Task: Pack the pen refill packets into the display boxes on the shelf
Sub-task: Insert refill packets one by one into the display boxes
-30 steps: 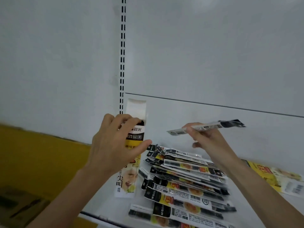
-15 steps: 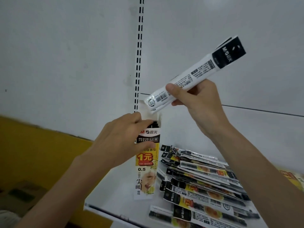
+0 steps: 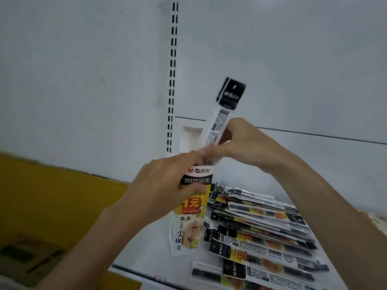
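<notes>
Loose packets [image 3: 261, 233] lie heaped lower right on the shelf [image 3: 150, 250]. At centre the left hand [image 3: 167, 185] grasps the upright display box [image 3: 189, 225]; above it the right hand [image 3: 247, 143] pinches a refill packet [image 3: 222, 122], its lower end at the box's mouth

Packet [image 3: 222, 122] up top: white body with fine black print, black header; box [image 3: 191, 208] white below, black band above, yellow middle with a red price mark; pile [image 3: 261, 233] beside it all black, white and yellow bands; shelf [image 3: 150, 254] white; wall [image 3: 83, 80] pale grey, its strip [image 3: 172, 70] dotted with paired black slots; panel [image 3: 52, 195] at left mustard yellow.
</notes>
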`<state>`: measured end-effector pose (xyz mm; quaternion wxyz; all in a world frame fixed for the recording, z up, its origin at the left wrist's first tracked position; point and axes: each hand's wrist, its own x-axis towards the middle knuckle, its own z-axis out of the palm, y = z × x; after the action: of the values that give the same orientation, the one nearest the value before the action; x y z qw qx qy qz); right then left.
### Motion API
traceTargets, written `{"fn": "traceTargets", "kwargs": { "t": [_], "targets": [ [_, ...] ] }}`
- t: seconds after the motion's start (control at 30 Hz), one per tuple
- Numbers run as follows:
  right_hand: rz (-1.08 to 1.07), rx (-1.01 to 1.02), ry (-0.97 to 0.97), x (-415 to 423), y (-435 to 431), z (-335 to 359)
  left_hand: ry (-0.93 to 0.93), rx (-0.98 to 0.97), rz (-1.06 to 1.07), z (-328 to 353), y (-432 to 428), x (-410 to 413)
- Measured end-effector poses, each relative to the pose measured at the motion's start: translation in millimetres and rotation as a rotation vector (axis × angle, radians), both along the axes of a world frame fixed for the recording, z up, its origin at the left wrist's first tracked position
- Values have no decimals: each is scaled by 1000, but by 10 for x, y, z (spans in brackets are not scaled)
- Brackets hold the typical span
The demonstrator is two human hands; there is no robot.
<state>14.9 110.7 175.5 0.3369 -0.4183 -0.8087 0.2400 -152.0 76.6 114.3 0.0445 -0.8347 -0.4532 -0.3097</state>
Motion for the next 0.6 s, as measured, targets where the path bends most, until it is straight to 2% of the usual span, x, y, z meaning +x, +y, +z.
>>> {"fn": "traceTargets", "kwargs": {
  "t": [0.07,0.13,0.17,0.2,0.3,0.33,0.47,0.6],
  "targets": [
    [4,-26,120,19,2,-3,-46,11,-6,-35,17,-9],
    [-7,31,332,60,6,11,-79,33,-8,-73,37,-20],
    [1,71,356,74,11,11,-84,60,-11,-90,51,-18],
    [2,95,304,70,15,0,-86,102,-14,-97,62,-13],
    [-48,124,-65,13,44,-133,-124,182,-44,-116,101,-16],
    [-75,148,-86,-1,57,-178,-143,181,-59,-124,108,-20],
    [-124,302,57,10,53,-253,-143,226,-102,-161,120,-19],
    [-7,254,-17,8,4,-201,-148,277,-93,-185,129,13]
  ]
}}
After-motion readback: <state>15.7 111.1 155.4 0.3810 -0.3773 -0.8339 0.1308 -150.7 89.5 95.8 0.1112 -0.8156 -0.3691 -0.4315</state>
